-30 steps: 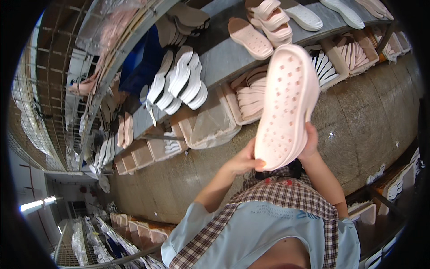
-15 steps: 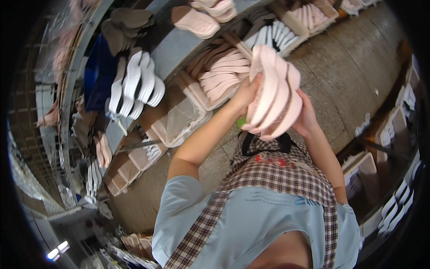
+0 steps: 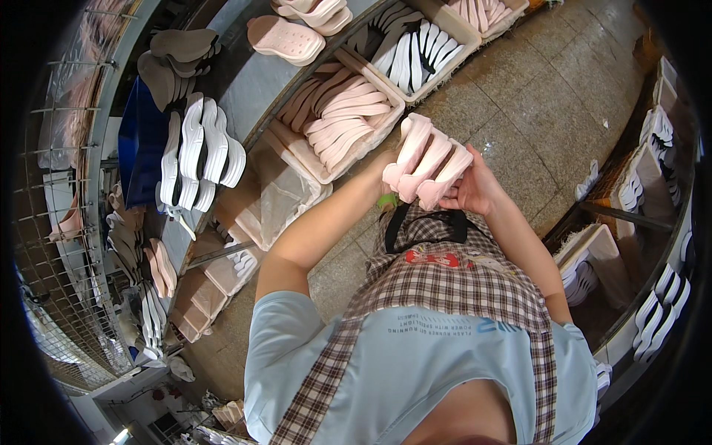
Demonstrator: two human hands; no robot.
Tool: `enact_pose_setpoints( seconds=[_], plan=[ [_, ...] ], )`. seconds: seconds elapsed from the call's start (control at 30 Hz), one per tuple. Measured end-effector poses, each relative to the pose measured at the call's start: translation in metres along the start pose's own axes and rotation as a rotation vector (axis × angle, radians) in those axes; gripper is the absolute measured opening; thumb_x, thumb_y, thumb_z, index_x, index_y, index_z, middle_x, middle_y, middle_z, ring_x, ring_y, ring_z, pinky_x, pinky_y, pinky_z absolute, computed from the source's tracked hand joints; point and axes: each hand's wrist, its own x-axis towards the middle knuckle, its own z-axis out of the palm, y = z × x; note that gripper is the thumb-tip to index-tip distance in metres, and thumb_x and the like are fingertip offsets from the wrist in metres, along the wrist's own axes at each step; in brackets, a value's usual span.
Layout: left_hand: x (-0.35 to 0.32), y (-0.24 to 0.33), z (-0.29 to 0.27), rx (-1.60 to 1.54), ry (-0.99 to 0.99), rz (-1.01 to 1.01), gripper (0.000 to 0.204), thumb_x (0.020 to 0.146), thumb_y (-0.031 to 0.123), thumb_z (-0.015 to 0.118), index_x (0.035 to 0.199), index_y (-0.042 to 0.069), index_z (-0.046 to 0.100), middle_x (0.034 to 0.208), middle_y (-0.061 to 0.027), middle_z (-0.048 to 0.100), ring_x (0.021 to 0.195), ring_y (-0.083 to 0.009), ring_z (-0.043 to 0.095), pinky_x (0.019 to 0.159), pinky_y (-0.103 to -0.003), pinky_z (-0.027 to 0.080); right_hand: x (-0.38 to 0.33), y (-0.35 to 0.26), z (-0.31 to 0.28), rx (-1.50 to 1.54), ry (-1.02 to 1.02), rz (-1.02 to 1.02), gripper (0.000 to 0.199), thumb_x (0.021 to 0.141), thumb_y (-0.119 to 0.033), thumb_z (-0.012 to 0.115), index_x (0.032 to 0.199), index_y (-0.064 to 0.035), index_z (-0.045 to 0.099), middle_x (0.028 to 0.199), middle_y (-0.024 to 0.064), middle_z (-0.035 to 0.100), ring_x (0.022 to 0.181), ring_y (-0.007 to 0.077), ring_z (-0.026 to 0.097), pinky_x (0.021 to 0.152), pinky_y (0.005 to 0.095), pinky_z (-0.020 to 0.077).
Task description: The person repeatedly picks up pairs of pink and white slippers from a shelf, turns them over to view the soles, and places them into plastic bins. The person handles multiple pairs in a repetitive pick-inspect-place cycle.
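A stack of pale pink shoe soles (image 3: 429, 165) is held before my apron, their curved side edges turned up toward me. My left hand (image 3: 386, 169) grips the stack's left side, its fingers mostly hidden behind the soles. Against the right side, my right hand (image 3: 478, 185) has its fingers curled under the lower ends and its thumb along the edge. Beyond my left forearm, a pale bin (image 3: 395, 119) is filled with more pink soles (image 3: 345, 122) standing in rows.
White soles (image 3: 199, 152) and pink soles (image 3: 285, 41) lie on the metal bench (image 3: 256, 74) at left. Another bin (image 3: 469, 48) holds white and black soles. A plastic-lined bin (image 3: 271, 196) stands nearer. Racks with bins (image 3: 593, 256) line the right, beyond the tiled floor (image 3: 534, 96).
Both hands have brought the pink soles lower and closer to my body, tipping the stack so its side edges show. The surrounding bench and bins have shifted left in view.
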Motion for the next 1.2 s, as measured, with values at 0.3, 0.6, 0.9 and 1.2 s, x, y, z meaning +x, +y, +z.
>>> enact_pose_setpoints(
  seconds=[0.3,0.6,0.9,1.2],
  plan=[
    [-0.006,0.016,0.018,0.211,0.316,0.061,0.044,0.098,0.029,0.04,0.132,0.002,0.039,0.123,-0.0146,0.053,0.109,-0.0218,0.055,0.089,-0.033,0.048,-0.009,-0.004,0.031,-0.082,0.099,-0.196,0.062,0.091,-0.059,0.029,0.132,-0.0127,0.04,0.125,0.0101,0.049,0.107,0.027,0.051,0.095,0.0527,0.0331],
    [-0.022,0.063,0.061,0.3,0.24,0.283,0.056,0.096,0.02,0.048,0.139,-0.002,0.02,0.13,-0.0157,0.044,0.114,-0.0206,0.049,0.092,-0.032,0.046,-0.038,-0.018,0.054,-0.354,-0.033,-0.791,0.052,0.093,-0.029,0.038,0.136,0.0015,0.033,0.124,0.0169,0.05,0.115,0.023,0.048,0.098,0.0357,0.0375],
    [-0.021,0.074,0.066,0.229,0.196,0.334,0.049,0.088,0.012,0.06,0.128,-0.009,0.041,0.122,-0.0147,0.053,0.105,-0.0209,0.056,0.087,-0.032,0.048,-0.048,-0.019,0.035,-0.703,0.017,-1.008,0.061,0.091,-0.035,0.046,0.137,0.0018,0.031,0.134,0.0161,0.031,0.13,0.0267,0.025,0.109,0.0401,0.019],
    [-0.021,0.069,0.052,0.279,0.147,0.403,0.057,0.084,0.011,0.065,0.132,-0.003,0.039,0.129,-0.011,0.048,0.113,-0.0189,0.049,0.094,-0.033,0.042,-0.057,-0.024,0.033,-0.604,-0.159,-1.03,0.061,0.089,-0.024,0.057,0.138,0.0002,0.03,0.135,0.0094,0.034,0.126,0.0211,0.036,0.105,0.0363,0.029]
  ],
)
